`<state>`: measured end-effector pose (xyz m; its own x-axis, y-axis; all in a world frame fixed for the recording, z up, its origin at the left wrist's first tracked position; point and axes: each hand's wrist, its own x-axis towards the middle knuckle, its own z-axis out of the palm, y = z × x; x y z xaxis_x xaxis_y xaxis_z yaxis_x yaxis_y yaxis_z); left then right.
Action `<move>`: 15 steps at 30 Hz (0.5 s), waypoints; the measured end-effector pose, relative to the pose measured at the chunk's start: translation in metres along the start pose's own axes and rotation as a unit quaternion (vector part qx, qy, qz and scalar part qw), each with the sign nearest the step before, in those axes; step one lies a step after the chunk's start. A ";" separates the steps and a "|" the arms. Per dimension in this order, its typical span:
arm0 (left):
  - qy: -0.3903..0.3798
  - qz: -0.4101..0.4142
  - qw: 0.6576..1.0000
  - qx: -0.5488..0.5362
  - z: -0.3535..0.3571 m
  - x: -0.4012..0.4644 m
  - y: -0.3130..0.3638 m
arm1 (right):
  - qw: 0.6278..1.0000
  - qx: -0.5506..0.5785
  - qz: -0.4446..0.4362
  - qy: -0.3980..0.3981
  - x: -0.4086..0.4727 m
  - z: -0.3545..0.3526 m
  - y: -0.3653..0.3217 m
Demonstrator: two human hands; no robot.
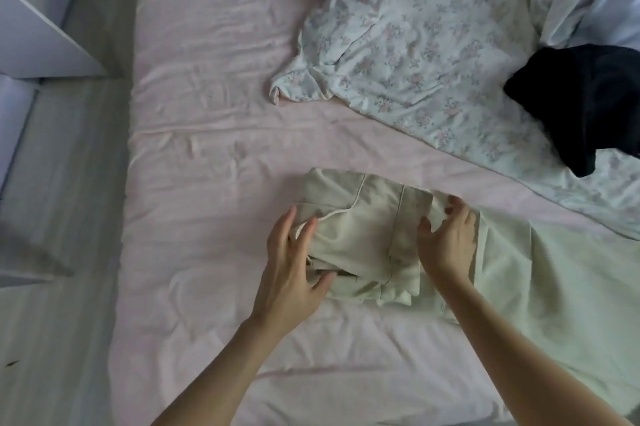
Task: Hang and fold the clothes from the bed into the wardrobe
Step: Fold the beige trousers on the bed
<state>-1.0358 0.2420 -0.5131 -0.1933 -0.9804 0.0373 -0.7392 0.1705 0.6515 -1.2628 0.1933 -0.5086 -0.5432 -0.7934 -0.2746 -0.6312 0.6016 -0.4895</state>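
The bed [207, 120] wears a wrinkled pink sheet. A folded beige garment [360, 238] lies on it near the front edge. Just right of that garment spreads a pale green cloth [554, 280]; beyond it lies a crumpled floral duvet [415, 44], carrying a dark garment [588, 103].

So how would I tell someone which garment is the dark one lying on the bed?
Start at the pink sheet covering the bed, then go to the floral duvet bunched at its far right. The dark garment lies crumpled on that duvet at the frame's right edge, the only near-black piece; the folded beige garment between the hands is pale.
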 end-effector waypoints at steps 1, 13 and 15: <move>0.001 -0.019 0.999 -0.030 -0.002 0.000 -0.002 | 0.996 -0.005 -0.074 0.047 -0.001 -0.002 -0.012; 0.032 -0.100 0.993 -0.044 -0.001 -0.013 -0.059 | 0.923 -0.204 -0.236 -0.226 0.048 0.102 -0.114; 0.069 -0.079 0.994 -0.041 -0.002 -0.011 -0.056 | 0.928 -0.199 -0.253 -0.185 0.047 0.099 -0.111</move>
<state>-0.9910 0.2435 -0.5480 0.0161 -0.9994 0.0302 -0.6978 0.0104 0.7163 -1.1632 0.0802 -0.5491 0.0597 -0.9173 -0.3936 -0.9487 0.0705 -0.3082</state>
